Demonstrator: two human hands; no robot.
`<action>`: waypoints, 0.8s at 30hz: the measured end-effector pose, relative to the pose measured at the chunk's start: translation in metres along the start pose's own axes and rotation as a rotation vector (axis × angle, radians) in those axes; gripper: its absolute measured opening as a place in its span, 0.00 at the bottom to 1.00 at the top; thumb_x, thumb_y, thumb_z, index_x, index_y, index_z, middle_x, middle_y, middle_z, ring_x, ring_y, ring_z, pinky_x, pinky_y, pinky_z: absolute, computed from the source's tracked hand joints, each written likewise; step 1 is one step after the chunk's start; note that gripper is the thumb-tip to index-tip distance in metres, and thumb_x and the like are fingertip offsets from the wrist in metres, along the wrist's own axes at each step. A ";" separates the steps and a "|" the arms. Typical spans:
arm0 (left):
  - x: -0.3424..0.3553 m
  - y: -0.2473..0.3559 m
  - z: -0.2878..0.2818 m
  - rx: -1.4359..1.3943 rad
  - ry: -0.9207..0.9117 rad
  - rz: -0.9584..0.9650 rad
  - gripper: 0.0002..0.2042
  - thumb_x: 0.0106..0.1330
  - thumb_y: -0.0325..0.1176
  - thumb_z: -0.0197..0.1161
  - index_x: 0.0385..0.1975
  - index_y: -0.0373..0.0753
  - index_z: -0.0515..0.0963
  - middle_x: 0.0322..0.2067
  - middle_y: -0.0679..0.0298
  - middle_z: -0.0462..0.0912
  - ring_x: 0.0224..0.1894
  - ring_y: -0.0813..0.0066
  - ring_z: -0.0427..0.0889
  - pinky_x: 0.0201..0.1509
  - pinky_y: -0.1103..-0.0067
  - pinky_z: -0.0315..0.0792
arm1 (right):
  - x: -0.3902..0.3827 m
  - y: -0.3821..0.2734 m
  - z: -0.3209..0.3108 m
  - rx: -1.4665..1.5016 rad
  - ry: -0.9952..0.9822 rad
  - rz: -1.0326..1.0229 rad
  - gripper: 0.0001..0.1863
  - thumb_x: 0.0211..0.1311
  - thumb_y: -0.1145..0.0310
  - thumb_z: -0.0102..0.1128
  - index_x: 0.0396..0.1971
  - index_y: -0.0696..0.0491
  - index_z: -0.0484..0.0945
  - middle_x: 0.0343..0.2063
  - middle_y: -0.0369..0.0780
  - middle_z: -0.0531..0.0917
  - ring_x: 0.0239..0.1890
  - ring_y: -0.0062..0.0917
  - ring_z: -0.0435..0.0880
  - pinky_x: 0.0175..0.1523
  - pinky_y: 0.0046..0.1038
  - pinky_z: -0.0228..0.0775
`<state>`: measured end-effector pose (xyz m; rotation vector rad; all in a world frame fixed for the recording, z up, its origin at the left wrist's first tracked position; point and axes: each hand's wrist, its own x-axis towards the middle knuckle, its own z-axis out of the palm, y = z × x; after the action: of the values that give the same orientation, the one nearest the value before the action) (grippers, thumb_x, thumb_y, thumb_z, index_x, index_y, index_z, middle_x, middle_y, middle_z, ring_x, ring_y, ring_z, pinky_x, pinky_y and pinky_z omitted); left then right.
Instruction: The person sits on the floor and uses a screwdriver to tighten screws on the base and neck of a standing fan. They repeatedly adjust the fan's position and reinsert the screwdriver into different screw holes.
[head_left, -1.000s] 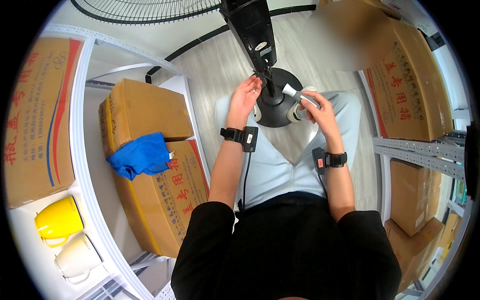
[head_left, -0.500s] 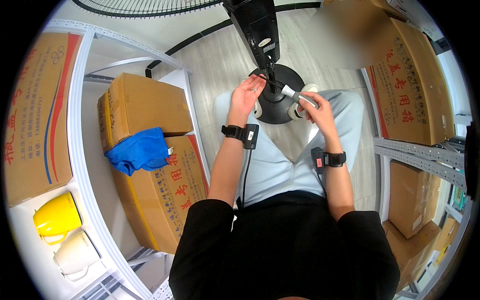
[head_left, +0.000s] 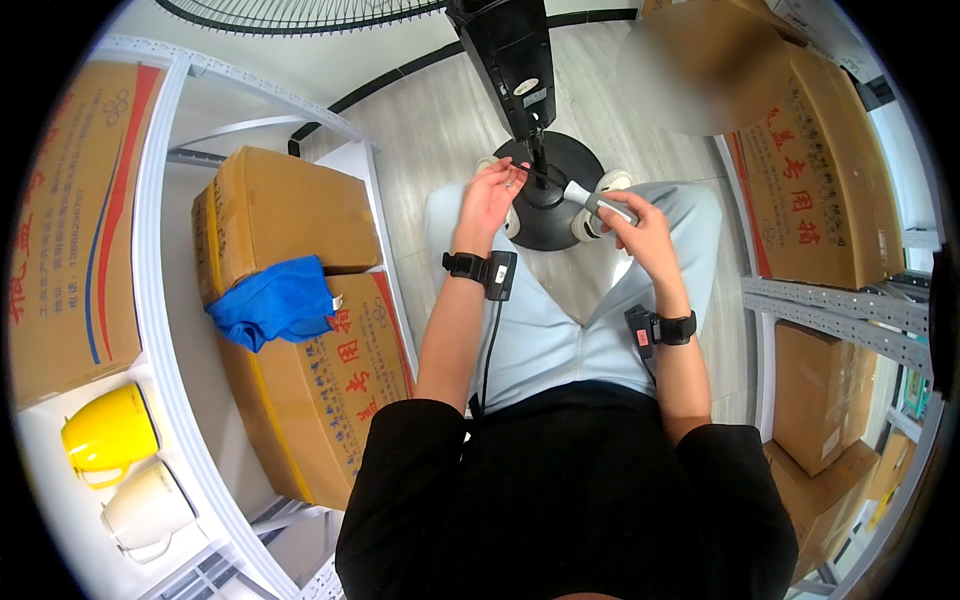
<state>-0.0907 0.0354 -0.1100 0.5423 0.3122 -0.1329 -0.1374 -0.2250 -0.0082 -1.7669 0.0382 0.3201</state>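
My right hand grips a screwdriver by its grey and white handle. The dark shaft points left toward my left hand. That hand is turned palm up, its fingers curled in beside the screwdriver's tip. Something small and shiny, like metal screws, shows in the left palm, partly covered by the fingers. Just beyond both hands stands a black pedestal fan, with its column rising from a round black base on the floor between my shoes.
The fan's wire grille is at the top left. On the left, a white shelf holds cardboard boxes, a blue cloth, a yellow mug and a white mug. More boxes sit on a metal rack to the right.
My left fingers have curled inward from a flatter, more open palm, close to the screwdriver's tip. The right hand keeps its grip on the screwdriver and has barely shifted.
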 end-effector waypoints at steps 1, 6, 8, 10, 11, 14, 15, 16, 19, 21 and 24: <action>0.000 -0.001 0.002 0.006 0.000 0.003 0.11 0.62 0.16 0.50 0.43 0.23 0.69 0.41 0.46 0.76 0.47 0.56 0.76 0.59 0.69 0.70 | 0.000 0.002 0.001 0.006 -0.001 0.000 0.15 0.58 0.63 0.62 0.43 0.54 0.80 0.20 0.32 0.82 0.16 0.09 0.71 0.19 0.14 0.58; 0.001 0.000 -0.001 0.049 0.014 -0.008 0.08 0.66 0.19 0.50 0.43 0.26 0.71 0.40 0.49 0.78 0.45 0.60 0.77 0.57 0.71 0.72 | 0.001 0.006 0.006 -0.009 0.015 0.001 0.15 0.58 0.63 0.63 0.43 0.53 0.80 0.21 0.33 0.82 0.16 0.10 0.72 0.19 0.15 0.59; 0.002 0.000 -0.004 0.052 0.021 -0.003 0.08 0.67 0.21 0.51 0.42 0.27 0.72 0.40 0.49 0.78 0.45 0.61 0.78 0.56 0.71 0.72 | 0.001 0.003 0.006 -0.031 0.019 0.000 0.15 0.57 0.63 0.63 0.43 0.53 0.80 0.21 0.33 0.82 0.16 0.10 0.72 0.20 0.15 0.60; 0.002 -0.001 -0.004 0.057 0.020 0.009 0.07 0.68 0.22 0.51 0.42 0.28 0.73 0.40 0.50 0.78 0.44 0.63 0.77 0.55 0.72 0.72 | 0.000 0.001 0.006 -0.045 0.022 0.000 0.15 0.57 0.63 0.63 0.43 0.54 0.80 0.21 0.33 0.82 0.16 0.10 0.72 0.20 0.15 0.61; 0.002 -0.002 -0.004 0.060 0.020 0.013 0.07 0.68 0.23 0.52 0.42 0.28 0.73 0.39 0.51 0.78 0.44 0.64 0.77 0.55 0.72 0.73 | 0.000 0.000 0.006 -0.049 0.024 0.001 0.15 0.57 0.63 0.63 0.43 0.54 0.80 0.21 0.33 0.82 0.16 0.10 0.72 0.20 0.15 0.61; 0.001 -0.003 0.000 0.080 0.022 0.010 0.07 0.69 0.26 0.53 0.42 0.29 0.73 0.39 0.53 0.79 0.42 0.67 0.77 0.53 0.74 0.73 | 0.000 0.001 0.006 -0.061 0.034 -0.010 0.16 0.57 0.64 0.63 0.43 0.54 0.80 0.21 0.33 0.82 0.16 0.11 0.72 0.21 0.15 0.62; 0.001 -0.003 0.001 0.087 0.022 0.012 0.07 0.69 0.26 0.53 0.42 0.29 0.73 0.38 0.54 0.79 0.42 0.67 0.77 0.53 0.74 0.73 | 0.000 0.002 0.007 -0.066 0.038 -0.015 0.16 0.57 0.64 0.63 0.43 0.55 0.80 0.21 0.33 0.82 0.16 0.11 0.72 0.21 0.15 0.62; 0.001 -0.003 0.001 0.094 0.023 0.014 0.08 0.69 0.27 0.54 0.41 0.30 0.74 0.38 0.54 0.79 0.42 0.68 0.77 0.52 0.74 0.73 | 0.000 0.002 0.007 -0.073 0.041 -0.018 0.16 0.57 0.64 0.64 0.43 0.55 0.80 0.21 0.33 0.82 0.16 0.11 0.72 0.21 0.15 0.62; -0.001 -0.002 0.003 0.118 0.025 0.021 0.08 0.69 0.28 0.55 0.41 0.30 0.74 0.38 0.56 0.79 0.42 0.69 0.77 0.52 0.75 0.73 | -0.001 0.001 0.008 -0.086 0.047 -0.024 0.16 0.56 0.64 0.64 0.43 0.55 0.80 0.21 0.33 0.81 0.17 0.11 0.72 0.22 0.16 0.62; -0.002 0.000 0.006 0.139 0.025 0.026 0.08 0.69 0.29 0.56 0.41 0.30 0.74 0.38 0.56 0.79 0.41 0.70 0.77 0.51 0.75 0.73 | 0.000 0.001 0.009 -0.086 0.044 -0.027 0.16 0.56 0.64 0.64 0.43 0.55 0.80 0.21 0.33 0.82 0.17 0.11 0.72 0.22 0.16 0.62; -0.003 -0.001 0.007 0.158 0.037 0.012 0.09 0.68 0.30 0.56 0.41 0.31 0.74 0.38 0.57 0.79 0.41 0.70 0.77 0.50 0.75 0.74 | -0.001 0.002 0.008 -0.077 0.045 -0.031 0.16 0.56 0.65 0.64 0.43 0.55 0.80 0.21 0.33 0.82 0.17 0.11 0.72 0.22 0.16 0.62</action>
<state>-0.0919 0.0313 -0.1038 0.7039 0.3360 -0.1370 -0.1403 -0.2176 -0.0113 -1.8495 0.0306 0.2623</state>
